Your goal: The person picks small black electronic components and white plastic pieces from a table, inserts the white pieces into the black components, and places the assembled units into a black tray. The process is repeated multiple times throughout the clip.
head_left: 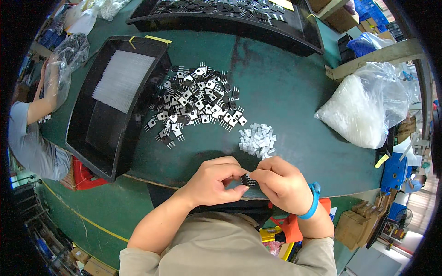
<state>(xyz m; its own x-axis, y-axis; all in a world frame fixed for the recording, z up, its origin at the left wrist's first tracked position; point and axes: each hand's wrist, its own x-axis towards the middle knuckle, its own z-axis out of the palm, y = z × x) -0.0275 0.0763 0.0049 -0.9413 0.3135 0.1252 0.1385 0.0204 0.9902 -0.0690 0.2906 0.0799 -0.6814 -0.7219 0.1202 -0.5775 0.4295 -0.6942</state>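
Near the front edge of the table, my left hand point(212, 180) pinches a black transistor point(248, 181) with metal legs between thumb and forefinger. My right hand point(284, 183), with a blue band at the wrist, meets it from the right. Its thumb and fingers are pressed together at the transistor's legs, and whatever they hold is hidden. Just beyond my hands lies a small heap of short white plastic pieces point(258, 140). Farther off to the left spreads a larger pile of loose transistors point(198, 99), black and silver, lying at all angles.
A black bin point(102, 124) stands at the left, holding a ribbed translucent stack point(123, 79). Across the far side sits a long black tray point(221, 32) of transistors. A clear bag of white material point(357, 110) lies at right. At far left, another person's arm point(42, 109) reaches toward plastic.
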